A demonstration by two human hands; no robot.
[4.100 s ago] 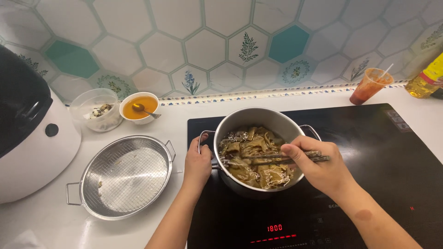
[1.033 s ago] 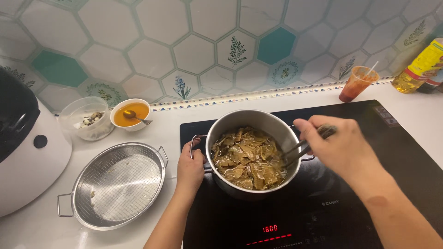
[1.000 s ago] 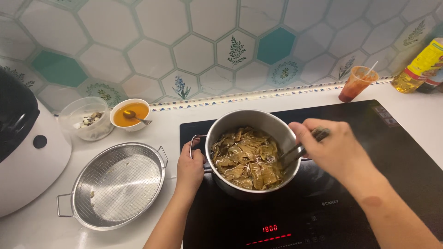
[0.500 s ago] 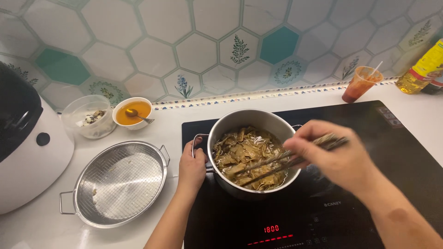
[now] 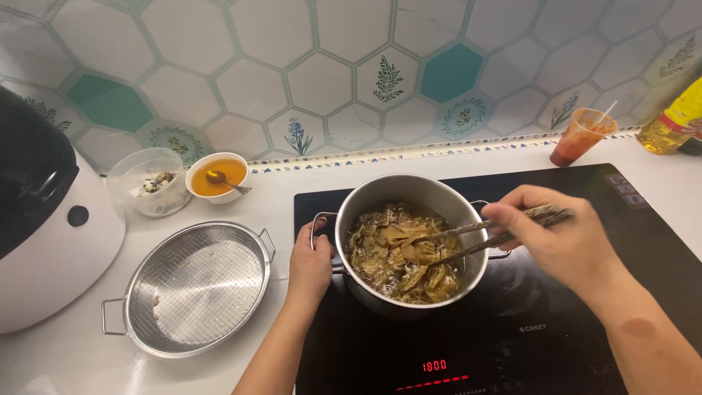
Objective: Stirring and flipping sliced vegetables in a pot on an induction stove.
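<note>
While the left hand grips its handle, the steel pot holds brown-green food; the right hand pinches chopsticks.

A small red glowing digital display sits at the black induction cooktop's front edge, and a yellow-labelled plastic oil bottle stands far right by the tiled wall.
</note>
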